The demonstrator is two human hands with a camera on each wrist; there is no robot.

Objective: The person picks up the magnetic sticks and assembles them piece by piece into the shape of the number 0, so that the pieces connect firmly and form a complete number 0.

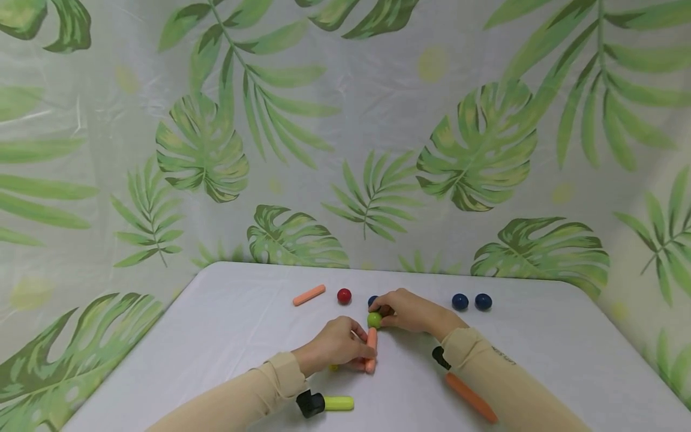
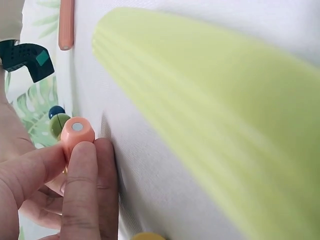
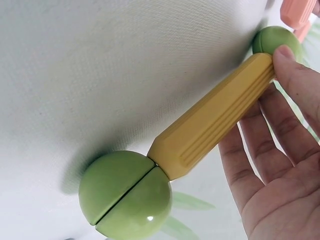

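My left hand point(image 1: 340, 339) pinches a salmon-pink ridged rod point(image 1: 372, 342) between thumb and fingers, low over the table. A small silvery disc shows in the rod's near end in the left wrist view. My right hand point(image 1: 407, 311) holds a green ball point(image 1: 374, 320) close to the far end of that rod. In the right wrist view the thumb lies where this ball meets a yellow rod point(image 3: 212, 120), whose other end touches a second, larger-looking green ball point(image 3: 125, 195). From the head view, my right hand and arm hide the yellow rod.
Beyond the hands are a red ball point(image 1: 344, 296), another salmon rod point(image 1: 309, 295), and blue balls point(image 1: 460, 302). A lime rod point(image 1: 339, 403) lies by my left wrist, an orange rod point(image 1: 471, 397) under my right forearm. The white table point(image 1: 237, 324) meets a leaf-patterned curtain point(image 1: 378, 120).
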